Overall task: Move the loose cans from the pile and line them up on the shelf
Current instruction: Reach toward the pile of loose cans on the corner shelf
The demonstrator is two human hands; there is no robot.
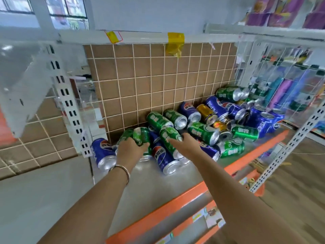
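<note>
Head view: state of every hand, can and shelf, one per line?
left hand: grips left green can
right hand: grips right green can
pile: cans on their sides, jumbled against back grid
blue can: on its side, left end
shelf: front part bare

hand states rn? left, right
Left hand: grips the left green can.
Right hand: grips the tilted green can on the pile.
</note>
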